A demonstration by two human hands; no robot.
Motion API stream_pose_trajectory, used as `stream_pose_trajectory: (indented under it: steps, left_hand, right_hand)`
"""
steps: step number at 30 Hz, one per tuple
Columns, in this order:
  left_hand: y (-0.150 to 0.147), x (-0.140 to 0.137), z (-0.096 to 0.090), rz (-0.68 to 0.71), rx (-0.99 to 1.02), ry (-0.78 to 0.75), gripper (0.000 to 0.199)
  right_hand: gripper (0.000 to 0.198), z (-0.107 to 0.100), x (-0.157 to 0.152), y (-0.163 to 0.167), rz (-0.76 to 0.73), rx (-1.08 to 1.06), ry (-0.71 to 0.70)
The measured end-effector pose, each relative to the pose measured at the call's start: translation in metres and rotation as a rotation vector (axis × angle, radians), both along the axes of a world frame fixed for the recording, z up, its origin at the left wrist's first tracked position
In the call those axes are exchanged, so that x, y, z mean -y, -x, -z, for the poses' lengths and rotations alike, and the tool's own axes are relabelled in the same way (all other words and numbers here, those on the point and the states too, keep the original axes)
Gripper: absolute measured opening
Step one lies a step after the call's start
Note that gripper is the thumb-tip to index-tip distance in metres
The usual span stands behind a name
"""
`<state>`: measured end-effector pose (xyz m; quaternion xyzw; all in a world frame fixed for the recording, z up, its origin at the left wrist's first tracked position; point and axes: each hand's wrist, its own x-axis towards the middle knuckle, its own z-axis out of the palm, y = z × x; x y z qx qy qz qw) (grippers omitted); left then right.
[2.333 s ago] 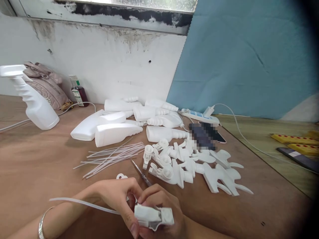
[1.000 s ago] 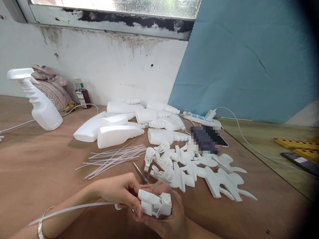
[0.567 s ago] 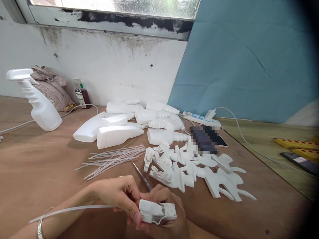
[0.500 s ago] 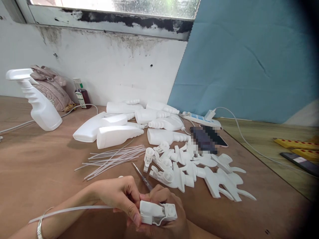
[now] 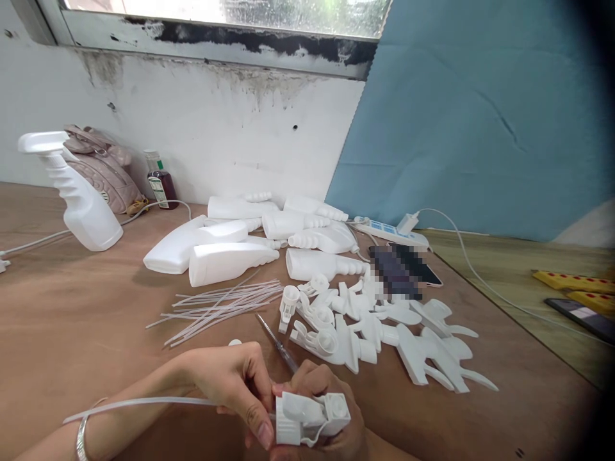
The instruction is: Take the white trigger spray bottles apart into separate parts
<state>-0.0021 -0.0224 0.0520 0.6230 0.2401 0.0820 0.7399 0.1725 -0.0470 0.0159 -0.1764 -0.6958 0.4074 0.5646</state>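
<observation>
In my right hand (image 5: 331, 390) is a white trigger spray head (image 5: 307, 416), its ribbed collar facing left. My left hand (image 5: 235, 387) pinches a thin translucent dip tube (image 5: 144, 401) close to that collar. The tube's tip meets the collar opening, but how deep it sits is hidden by my fingers. Its long free end curves left over my braceleted wrist. Just beyond my hands lies a slim screwdriver-like tool (image 5: 276, 342) with a clear handle. A small white round piece (image 5: 235, 342) shows behind my left hand.
Loose tubes (image 5: 221, 307) lie in a bundle ahead. Several spray heads (image 5: 355, 320) are heaped to the right, with empty bottles (image 5: 230, 262) behind. An assembled spray bottle (image 5: 86, 198) stands left, near a pink bag (image 5: 106, 169). Phones (image 5: 398, 269) and a power strip (image 5: 391, 232) lie right.
The spray head has turned in my right hand, bringing its ribbed collar into view, and shifted slightly right and down. My left hand keeps its pinch on the tube.
</observation>
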Motion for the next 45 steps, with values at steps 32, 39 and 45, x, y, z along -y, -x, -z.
stream_pose_trajectory:
  steps: [32,39,45]
  left_hand:
    - [-0.001,-0.071,-0.015,-0.194,-1.082,-1.607,0.039]
    - [0.015,-0.069,-0.015,-0.337,-0.943,-1.563,0.035]
    - [0.015,-0.03,-0.041,-0.199,-0.348,-0.912,0.044]
  right_hand:
    - [0.043,-0.005,0.01,-0.007,-0.053,0.391,0.039]
    - [0.038,-0.005,0.002,-0.007,-0.065,0.298,-0.108]
    - [0.028,-0.017,0.001,-0.009,-0.164,0.193,-0.136]
